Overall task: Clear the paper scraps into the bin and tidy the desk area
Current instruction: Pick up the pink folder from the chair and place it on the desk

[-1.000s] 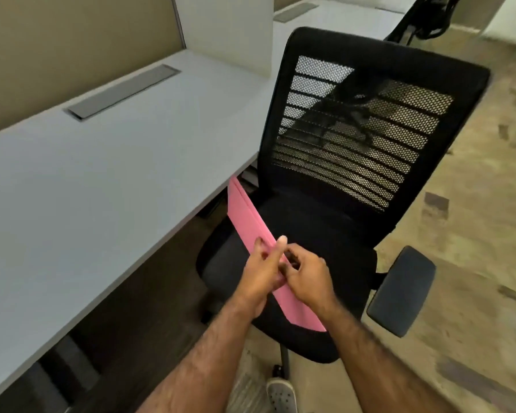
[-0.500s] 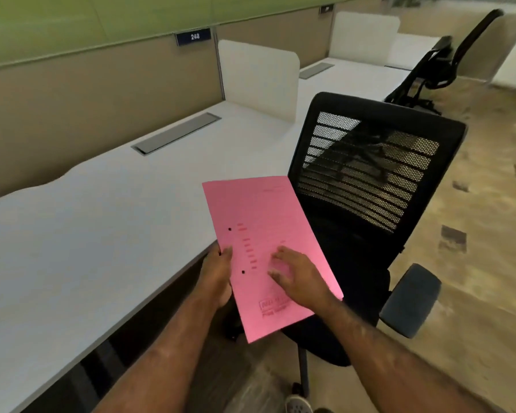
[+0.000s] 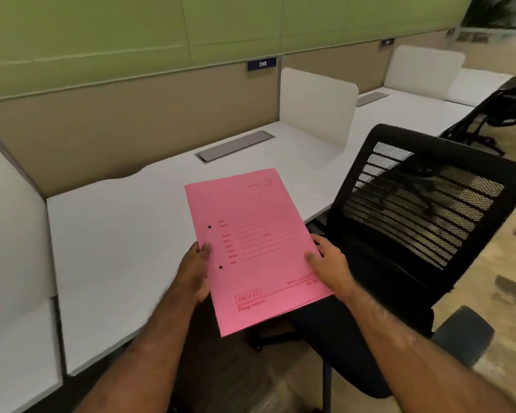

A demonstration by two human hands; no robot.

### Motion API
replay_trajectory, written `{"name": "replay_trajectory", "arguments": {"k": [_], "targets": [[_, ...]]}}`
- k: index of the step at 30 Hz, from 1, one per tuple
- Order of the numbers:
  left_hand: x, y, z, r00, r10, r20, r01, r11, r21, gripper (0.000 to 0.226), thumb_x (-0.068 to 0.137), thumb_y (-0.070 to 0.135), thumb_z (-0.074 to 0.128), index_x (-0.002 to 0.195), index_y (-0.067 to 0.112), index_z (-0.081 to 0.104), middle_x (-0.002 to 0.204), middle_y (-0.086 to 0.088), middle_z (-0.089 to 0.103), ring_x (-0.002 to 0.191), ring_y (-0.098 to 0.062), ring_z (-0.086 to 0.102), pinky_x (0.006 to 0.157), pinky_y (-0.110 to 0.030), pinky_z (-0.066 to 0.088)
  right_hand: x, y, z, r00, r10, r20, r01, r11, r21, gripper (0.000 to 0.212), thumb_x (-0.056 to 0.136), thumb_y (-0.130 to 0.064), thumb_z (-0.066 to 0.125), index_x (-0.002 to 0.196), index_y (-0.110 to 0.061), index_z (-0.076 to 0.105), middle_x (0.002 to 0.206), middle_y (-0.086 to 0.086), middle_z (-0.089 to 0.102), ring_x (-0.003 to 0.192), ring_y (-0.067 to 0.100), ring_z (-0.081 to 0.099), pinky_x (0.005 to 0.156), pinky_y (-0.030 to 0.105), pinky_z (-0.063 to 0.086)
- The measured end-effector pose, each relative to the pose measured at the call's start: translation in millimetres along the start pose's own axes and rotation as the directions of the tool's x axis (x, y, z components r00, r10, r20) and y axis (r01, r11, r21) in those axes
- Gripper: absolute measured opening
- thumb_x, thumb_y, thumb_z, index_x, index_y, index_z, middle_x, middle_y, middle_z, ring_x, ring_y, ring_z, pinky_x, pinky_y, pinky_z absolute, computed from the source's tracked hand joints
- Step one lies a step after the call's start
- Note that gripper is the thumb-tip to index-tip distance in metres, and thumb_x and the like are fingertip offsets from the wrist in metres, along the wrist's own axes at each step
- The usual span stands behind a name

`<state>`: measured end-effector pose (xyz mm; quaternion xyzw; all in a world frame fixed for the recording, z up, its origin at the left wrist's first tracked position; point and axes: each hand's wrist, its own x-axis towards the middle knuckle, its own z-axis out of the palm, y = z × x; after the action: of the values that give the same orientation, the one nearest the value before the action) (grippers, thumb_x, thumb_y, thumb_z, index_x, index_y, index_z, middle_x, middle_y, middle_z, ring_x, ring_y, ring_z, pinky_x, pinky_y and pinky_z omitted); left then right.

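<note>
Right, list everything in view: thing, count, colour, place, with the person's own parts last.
pink folder: one, pink with red print, held over the desk's front edge
desk: one long top, white, along the partition wall
cable tray lids: two, grey, set into the desk's rear
side dividers: several, white, standing upright on the desk
number plate: one, dark blue, reads 248, on the partition
partition wall: one, green above, tan below, behind the desk
mesh chair: one, black, right of the folder
far chair: at least one, black, far right
left hand: grips the folder's left edge
right hand: grips its right edge
</note>
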<state>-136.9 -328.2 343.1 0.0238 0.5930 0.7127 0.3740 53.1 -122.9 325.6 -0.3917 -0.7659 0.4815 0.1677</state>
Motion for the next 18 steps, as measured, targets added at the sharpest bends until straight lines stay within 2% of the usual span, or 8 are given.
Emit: {"name": "replay_trajectory", "arguments": {"k": [1, 4, 7, 10, 13, 18], "targets": [[-1.9, 3.0, -7.3, 1.000, 0.007, -0.016, -0.007, 1.000, -0.007, 0.026, 0.101, 0.028, 0.042, 0.117, 0.024, 0.062, 0.106, -0.010, 0.073, 0.096, -0.033, 0.070, 0.076, -0.055, 0.057, -0.6, -5.7, 6.2, 1.000, -0.010, 0.009, 0.010, 1.000, 0.025, 0.048, 0.092, -0.027, 0.055, 0.138, -0.032, 0.042, 0.105, -0.011, 0.063, 0.080, 0.010, 0.070, 0.065, 0.033, 0.060], [-5.7, 11.2, -30.4, 0.998, 0.027, -0.057, -0.029, 0.999, -0.031, 0.025, 0.100, 0.028, 0.043, 0.113, 0.023, 0.064, 0.099, -0.009, 0.075, 0.084, -0.029, 0.073, 0.059, -0.044, 0.058, 1.1, -21.1, 24.2, 0.998, -0.054, 0.034, 0.052, 0.997, 0.055, 0.050, 0.091, -0.029, 0.057, 0.139, -0.030, 0.041, 0.110, -0.007, 0.063, 0.083, 0.013, 0.070, 0.070, 0.039, 0.061], [-5.6, 18.7, -51.6, 0.994, 0.021, -0.104, -0.027, 0.998, -0.060, 0.025, 0.100, 0.029, 0.043, 0.109, 0.021, 0.066, 0.098, -0.012, 0.074, 0.083, -0.031, 0.073, 0.061, -0.046, 0.058, 5.4, -29.9, 42.6, 0.995, -0.092, 0.050, 0.090, 0.995, 0.046, 0.050, 0.091, -0.029, 0.058, 0.138, -0.026, 0.043, 0.110, -0.006, 0.063, 0.086, 0.014, 0.069, 0.074, 0.040, 0.061], [0.2, 25.2, -72.1, 0.985, 0.029, -0.169, -0.041, 0.997, -0.067, 0.026, 0.100, 0.030, 0.044, 0.108, 0.019, 0.066, 0.100, -0.014, 0.074, 0.090, -0.035, 0.071, 0.067, -0.050, 0.058, 10.5, -36.8, 60.7, 0.990, -0.123, 0.070, 0.124, 0.992, 0.000, 0.051, 0.090, -0.029, 0.060, 0.138, -0.025, 0.045, 0.105, -0.008, 0.062, 0.083, 0.010, 0.068, 0.066, 0.029, 0.059], [6.9, 31.8, -87.2, 0.976, 0.017, -0.216, -0.039, 0.994, -0.098, 0.025, 0.100, 0.026, 0.043, 0.105, 0.017, 0.066, 0.096, -0.014, 0.075, 0.091, -0.036, 0.070, 0.069, -0.051, 0.058, 16.7, -44.1, 76.3, 0.986, -0.122, 0.114, 0.125, 0.992, -0.020, 0.053, 0.090, -0.026, 0.060, 0.140, -0.024, 0.043, 0.104, -0.008, 0.059, 0.083, 0.006, 0.065, 0.060, 0.016, 0.052], [25.3, 43.8, -103.2, 0.962, 0.009, -0.271, -0.044, 0.991, -0.124, 0.024, 0.099, 0.019, 0.042, 0.100, 0.016, 0.066, 0.092, -0.016, 0.074, 0.084, -0.035, 0.068, 0.072, -0.052, 0.056, 42.2, -60.5, 101.3, 0.980, -0.122, 0.158, 0.121, 0.993, 0.011, 0.051, 0.090, -0.016, 0.054, 0.140, -0.024, 0.043, 0.116, -0.003, 0.058, 0.087, 0.003, 0.060, 0.060, 0.012, 0.045]]}}
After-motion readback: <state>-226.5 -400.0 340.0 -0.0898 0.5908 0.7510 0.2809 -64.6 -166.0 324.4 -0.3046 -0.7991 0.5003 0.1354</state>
